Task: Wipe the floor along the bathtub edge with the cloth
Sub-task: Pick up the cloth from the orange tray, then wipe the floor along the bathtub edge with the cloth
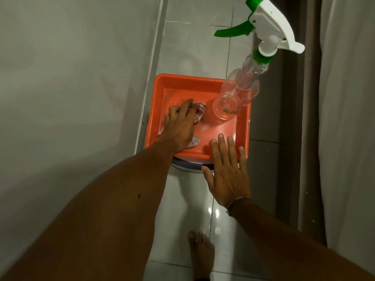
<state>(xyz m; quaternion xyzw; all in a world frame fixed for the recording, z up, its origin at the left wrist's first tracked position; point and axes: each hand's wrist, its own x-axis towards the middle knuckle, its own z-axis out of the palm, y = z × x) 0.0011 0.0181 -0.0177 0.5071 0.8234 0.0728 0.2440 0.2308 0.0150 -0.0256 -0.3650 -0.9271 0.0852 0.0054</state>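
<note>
A red-and-white checked cloth [57, 112] lies crumpled in the left half of an orange plastic tub [188, 80]. My left hand [179, 123] reaches into the tub and closes its fingers over the cloth, covering most of it. My right hand [228, 172] hovers flat with fingers spread over the tub's near right rim, holding nothing. The grey bathtub side [71, 88] fills the left, and its edge meets the tiled floor [194, 47] along a pale strip.
A clear spray bottle [238, 92] with a white and green trigger head stands in the tub's right half. The tub rests on a round white object [186, 168]. My bare foot [200, 254] stands on the glossy tiles. A dark door frame [308, 118] runs along the right.
</note>
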